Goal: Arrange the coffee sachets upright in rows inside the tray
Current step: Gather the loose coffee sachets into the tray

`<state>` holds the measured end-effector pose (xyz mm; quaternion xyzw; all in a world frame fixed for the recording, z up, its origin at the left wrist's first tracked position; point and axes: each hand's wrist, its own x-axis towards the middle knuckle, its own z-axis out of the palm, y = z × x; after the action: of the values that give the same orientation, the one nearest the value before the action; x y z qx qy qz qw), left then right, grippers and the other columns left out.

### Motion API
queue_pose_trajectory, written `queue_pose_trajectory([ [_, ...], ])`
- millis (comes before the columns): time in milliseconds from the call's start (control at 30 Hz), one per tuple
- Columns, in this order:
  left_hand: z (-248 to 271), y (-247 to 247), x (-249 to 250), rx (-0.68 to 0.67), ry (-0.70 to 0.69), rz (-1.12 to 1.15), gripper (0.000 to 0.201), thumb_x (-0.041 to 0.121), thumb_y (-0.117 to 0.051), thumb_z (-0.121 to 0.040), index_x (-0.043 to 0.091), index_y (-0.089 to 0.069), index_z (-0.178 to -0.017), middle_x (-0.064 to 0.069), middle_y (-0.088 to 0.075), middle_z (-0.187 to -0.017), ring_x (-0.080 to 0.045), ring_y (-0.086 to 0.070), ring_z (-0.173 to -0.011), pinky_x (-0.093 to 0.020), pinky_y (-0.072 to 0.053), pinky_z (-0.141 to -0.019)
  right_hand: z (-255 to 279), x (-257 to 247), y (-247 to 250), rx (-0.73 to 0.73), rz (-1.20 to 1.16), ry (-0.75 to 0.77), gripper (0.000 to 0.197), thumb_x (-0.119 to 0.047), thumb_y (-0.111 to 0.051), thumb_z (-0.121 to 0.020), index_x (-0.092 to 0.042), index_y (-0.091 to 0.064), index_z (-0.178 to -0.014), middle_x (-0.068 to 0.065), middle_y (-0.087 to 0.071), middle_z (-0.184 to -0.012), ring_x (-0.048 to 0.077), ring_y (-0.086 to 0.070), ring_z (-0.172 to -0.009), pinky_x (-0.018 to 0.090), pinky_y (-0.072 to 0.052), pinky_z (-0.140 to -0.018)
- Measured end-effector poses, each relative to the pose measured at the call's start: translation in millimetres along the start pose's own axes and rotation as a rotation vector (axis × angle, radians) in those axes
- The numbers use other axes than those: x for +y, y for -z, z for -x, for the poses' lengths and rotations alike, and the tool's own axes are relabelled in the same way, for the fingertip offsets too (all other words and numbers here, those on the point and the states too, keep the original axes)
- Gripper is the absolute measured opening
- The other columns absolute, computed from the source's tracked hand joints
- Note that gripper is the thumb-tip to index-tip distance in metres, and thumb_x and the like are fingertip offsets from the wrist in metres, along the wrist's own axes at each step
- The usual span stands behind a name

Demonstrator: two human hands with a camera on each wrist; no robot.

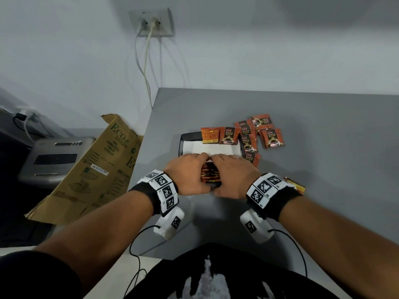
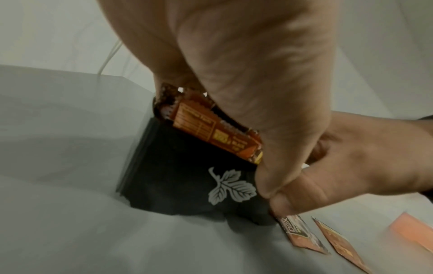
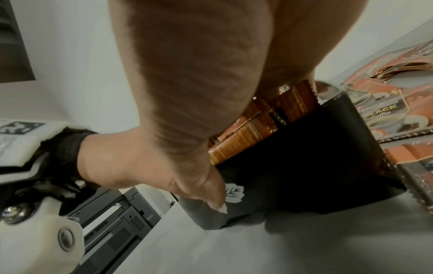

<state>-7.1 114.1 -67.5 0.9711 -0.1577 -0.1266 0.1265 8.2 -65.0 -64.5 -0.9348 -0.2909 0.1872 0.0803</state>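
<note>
A black tray (image 1: 183, 138) lined with white paper (image 1: 216, 148) stands on the grey table. Both hands cup a row of upright orange coffee sachets (image 1: 210, 175) at its near end. My left hand (image 1: 192, 169) curls its fingers over the row's far side, and my right hand (image 1: 230, 169) does the same beside it. In the left wrist view the left hand (image 2: 257, 83) covers the sachets (image 2: 211, 131) above the tray wall (image 2: 175, 176). The right wrist view shows the right hand (image 3: 187, 92) over the sachets (image 3: 257, 126). Two more sachets (image 1: 218, 135) stand at the tray's far end.
Several loose sachets (image 1: 259, 134) lie on the table right of the tray, and another (image 1: 295, 184) lies by my right wrist. A cardboard box (image 1: 97, 169) and a grey printer (image 1: 54, 158) sit left of the table edge. Cables hang from a wall socket (image 1: 151, 24).
</note>
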Motion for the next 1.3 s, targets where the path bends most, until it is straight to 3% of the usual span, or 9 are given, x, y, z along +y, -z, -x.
queue_pose_trajectory([
  [100,0,5,1,-0.014,-0.001,0.045,0.067,0.07,-0.066,-0.063,0.027,-0.053,-0.112,0.011,-0.057,-0.09,-0.014,-0.059,-0.079,-0.033,-0.056,-0.072,1,4,5,0.01,-0.025,-0.011,0.092,-0.059,-0.07,-0.071,-0.023,-0.029,-0.145,-0.001,-0.049,-0.139,0.023,-0.051,-0.124,0.044,-0.043,-0.105],
  [333,-5,11,1,-0.063,-0.031,0.112,0.07,0.07,-0.07,-0.063,0.031,-0.051,-0.118,0.013,-0.061,-0.1,-0.012,-0.06,-0.086,-0.033,-0.056,-0.077,2,11,10,-0.02,-0.07,-0.015,0.079,-0.058,-0.073,-0.072,-0.021,-0.042,-0.135,0.001,-0.056,-0.127,0.022,-0.054,-0.114,0.038,-0.048,-0.097],
  [467,1,2,3,-0.094,-0.098,0.014,0.075,0.073,-0.06,-0.066,0.032,-0.045,-0.126,0.009,-0.065,-0.108,-0.014,-0.063,-0.092,-0.035,-0.057,-0.078,5,10,1,-0.033,-0.072,-0.001,0.077,-0.052,-0.073,-0.075,-0.019,-0.041,-0.137,0.002,-0.056,-0.128,0.023,-0.054,-0.115,0.038,-0.047,-0.1],
  [667,6,-9,4,0.01,-0.171,-0.11,0.091,0.068,-0.058,-0.075,0.015,-0.035,-0.146,-0.001,-0.06,-0.131,-0.022,-0.06,-0.112,-0.036,-0.053,-0.093,10,6,-11,-0.001,-0.014,0.02,0.099,-0.05,-0.068,-0.081,-0.009,-0.015,-0.154,0.013,-0.024,-0.159,0.031,-0.034,-0.142,0.047,-0.03,-0.118],
  [800,5,-6,4,0.048,-0.144,-0.085,0.09,0.071,-0.057,-0.07,0.019,-0.039,-0.142,0.002,-0.061,-0.13,-0.02,-0.061,-0.112,-0.035,-0.053,-0.091,11,7,-10,0.026,-0.036,0.019,0.104,-0.055,-0.068,-0.077,-0.011,-0.014,-0.154,0.009,-0.03,-0.156,0.028,-0.038,-0.139,0.045,-0.032,-0.117],
  [1033,-2,3,3,0.063,-0.092,-0.052,0.077,0.078,-0.059,-0.064,0.028,-0.051,-0.122,0.009,-0.065,-0.108,-0.016,-0.063,-0.092,-0.034,-0.057,-0.077,8,9,3,0.028,-0.044,-0.002,0.109,-0.056,-0.072,-0.075,-0.011,-0.014,-0.155,0.007,-0.03,-0.156,0.027,-0.035,-0.139,0.043,-0.032,-0.116],
  [1167,-3,7,4,0.035,-0.072,-0.035,0.084,0.08,-0.057,-0.063,0.028,-0.05,-0.128,0.011,-0.063,-0.114,-0.014,-0.062,-0.097,-0.035,-0.056,-0.08,9,14,5,0.029,-0.07,-0.017,0.109,-0.057,-0.073,-0.074,-0.012,-0.015,-0.155,0.007,-0.031,-0.156,0.03,-0.033,-0.14,0.047,-0.033,-0.116],
  [1233,-3,8,4,0.026,-0.068,-0.006,0.083,0.078,-0.056,-0.065,0.027,-0.051,-0.13,0.01,-0.062,-0.116,-0.014,-0.061,-0.099,-0.034,-0.055,-0.082,10,15,6,0.021,-0.08,-0.019,0.104,-0.057,-0.071,-0.075,-0.013,-0.019,-0.154,0.006,-0.036,-0.152,0.029,-0.038,-0.137,0.047,-0.035,-0.115],
  [1300,-4,9,4,0.008,-0.068,0.034,0.073,0.073,-0.048,-0.072,0.024,-0.054,-0.126,0.006,-0.065,-0.113,-0.016,-0.061,-0.097,-0.035,-0.054,-0.082,11,16,8,0.019,-0.11,-0.006,0.086,-0.054,-0.067,-0.078,-0.015,-0.033,-0.146,0.006,-0.049,-0.139,0.027,-0.047,-0.126,0.044,-0.042,-0.108],
])
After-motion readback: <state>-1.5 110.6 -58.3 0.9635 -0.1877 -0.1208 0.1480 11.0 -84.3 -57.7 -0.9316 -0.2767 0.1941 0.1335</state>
